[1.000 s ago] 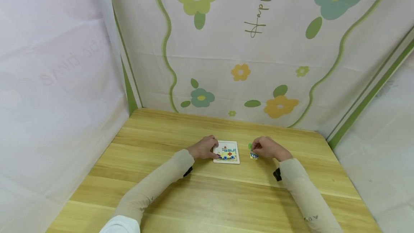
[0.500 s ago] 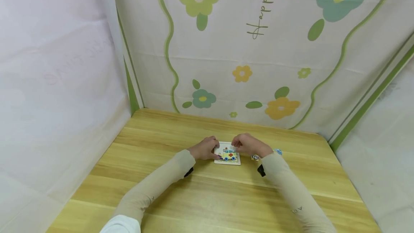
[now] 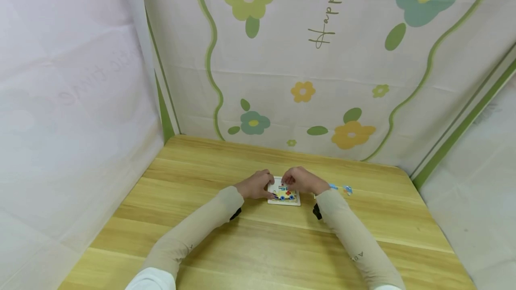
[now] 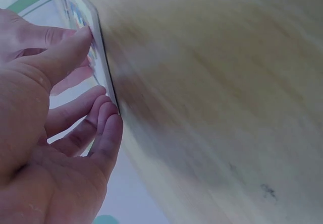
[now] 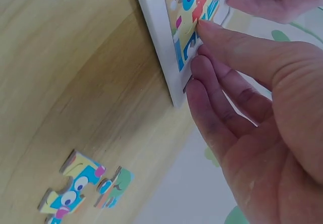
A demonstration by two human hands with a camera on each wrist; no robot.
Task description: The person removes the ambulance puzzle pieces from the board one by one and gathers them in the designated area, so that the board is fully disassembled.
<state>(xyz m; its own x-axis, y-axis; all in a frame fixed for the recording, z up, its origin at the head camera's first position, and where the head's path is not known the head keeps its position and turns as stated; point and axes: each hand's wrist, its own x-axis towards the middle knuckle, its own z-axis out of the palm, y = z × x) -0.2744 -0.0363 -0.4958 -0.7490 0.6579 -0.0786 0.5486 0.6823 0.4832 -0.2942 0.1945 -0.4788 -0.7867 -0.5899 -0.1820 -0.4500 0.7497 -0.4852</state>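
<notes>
A small puzzle board with a pale rim (image 5: 160,47) lies on the wooden table; its picture is a yellow ambulance (image 3: 284,194) with a red cross. My left hand (image 3: 255,185) grips the board at its left edge, thumb on the face and fingertips along the side in the left wrist view. Over the board's upper right part, my right hand (image 3: 300,180) pinches a puzzle piece, mostly hidden by the fingers. Beside the board in the right wrist view lie a loose puzzle piece with cartoon eyes (image 5: 75,187) and a green-and-blue piece (image 5: 116,187).
A blue loose piece (image 3: 348,189) lies right of the board, partly near the right sleeve (image 3: 342,218). White flowered cloth (image 3: 278,61) rises behind the table and at both sides. The wooden tabletop (image 3: 258,245) extends toward me.
My right hand has moved left from the loose pieces to above the board, then slightly farther left. The left hand keeps its grip on the board's edge.
</notes>
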